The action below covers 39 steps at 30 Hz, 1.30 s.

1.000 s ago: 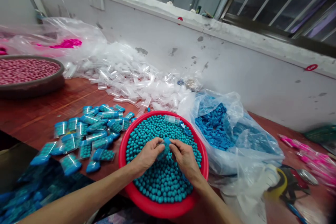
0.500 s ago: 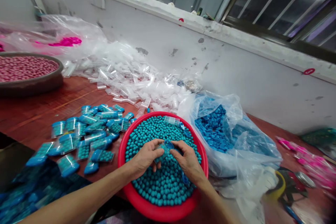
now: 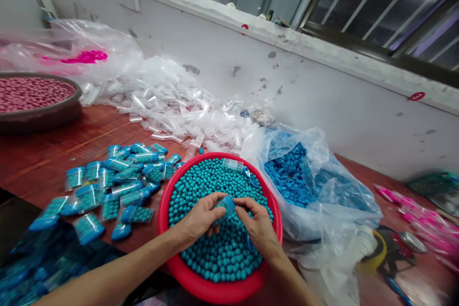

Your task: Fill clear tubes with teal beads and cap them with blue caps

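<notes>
My left hand (image 3: 202, 217) is closed around a small clear plastic case with a blue cap (image 3: 226, 204), above a red basin (image 3: 165, 229) of teal beads (image 3: 215, 260). The fingers partly cover the case. My right hand (image 3: 256, 220) is pinched at the edge of the blue cap, with its fingertips touching it. On the beads near the basin's far rim lie an empty clear sleeve (image 3: 233, 164) and loose blue caps (image 3: 251, 178). Another blue piece shows beside my right hand, partly hidden by it.
Filled bead cases (image 3: 125, 186) lie left of the basin. Behind it is a heap of clear sleeves (image 3: 179, 105). A plastic bag of blue caps (image 3: 290, 177) stands on the right. A brown tub of pink beads (image 3: 32, 95) sits far left; tape (image 3: 376, 248) lies right.
The blue cap, held tilted up between both hands before, now sits over the end of the case. My right fingers have shifted to its edge. The view has moved slightly.
</notes>
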### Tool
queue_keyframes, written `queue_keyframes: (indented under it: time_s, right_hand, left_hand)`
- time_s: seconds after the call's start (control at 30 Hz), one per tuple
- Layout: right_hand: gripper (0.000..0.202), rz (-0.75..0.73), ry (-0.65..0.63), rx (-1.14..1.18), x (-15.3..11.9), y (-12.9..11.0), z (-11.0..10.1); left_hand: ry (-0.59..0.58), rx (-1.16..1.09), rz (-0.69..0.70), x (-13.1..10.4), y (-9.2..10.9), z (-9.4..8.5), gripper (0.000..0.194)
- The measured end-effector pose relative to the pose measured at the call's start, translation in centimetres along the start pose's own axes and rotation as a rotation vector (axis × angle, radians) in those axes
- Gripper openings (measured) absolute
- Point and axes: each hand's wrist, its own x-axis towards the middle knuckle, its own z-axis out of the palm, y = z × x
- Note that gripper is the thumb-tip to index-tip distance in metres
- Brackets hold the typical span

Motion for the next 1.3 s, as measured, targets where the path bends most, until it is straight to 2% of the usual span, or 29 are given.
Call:
queue_keyframes:
  time_s: [0.13, 0.33, 0.47, 0.6, 0.73, 0.87, 1.0, 1.1, 1.23, 1.3]
  right_hand:
    - [0.012, 0.096, 0.028, 0.105, 0.2, -0.1, 0.4]
    - [0.016, 0.170, -0.015, 0.352, 0.0, -0.5, 0.8]
    - [0.016, 0.145, 0.060, 0.286, -0.3, -0.9, 1.1]
    - [0.020, 0.179, 0.072, 0.303, -0.5, -1.1, 1.2]
    - [0.018, 0.115, 0.060, 0.204, -0.7, -1.0, 1.2]
    - [0.016, 0.034, -0.026, 0.087, -0.7, -0.9, 0.3]
    - [0.015, 0.053, -0.157, 0.141, -0.4, -0.8, -0.4]
    - [0.015, 0.089, -0.100, 0.211, -0.6, -0.4, 0.3]
    - [0.018, 0.036, 0.007, 0.108, -1.0, -0.1, 1.6]
    - [0.017, 0.020, -0.034, 0.125, -1.0, -0.1, 1.2]
  left_hand:
    - [0.030, 0.024, -0.012, -0.1, 0.2, 0.3, 0.045]
    - [0.001, -0.107, -0.009, -0.3, -0.2, 0.3, 0.050]
    - [0.103, 0.024, 0.009, -0.5, 0.4, 0.7, 0.048]
    - [0.073, -0.039, -0.009, -0.6, 0.5, 0.8, 0.049]
    - [0.101, -0.024, -0.004, -0.7, 0.2, 0.8, 0.050]
    - [0.150, 0.038, -0.012, -0.9, 0.5, 1.1, 0.046]
    - [0.120, 0.062, -0.025, -1.2, 0.9, 1.3, 0.042]
    - [0.152, 0.081, -0.050, -1.0, 0.7, 1.7, 0.043]
    - [0.287, 0.134, -0.062, -0.6, 0.4, 1.9, 0.034]
    - [0.235, 0.112, -0.053, -0.7, 0.5, 1.6, 0.033]
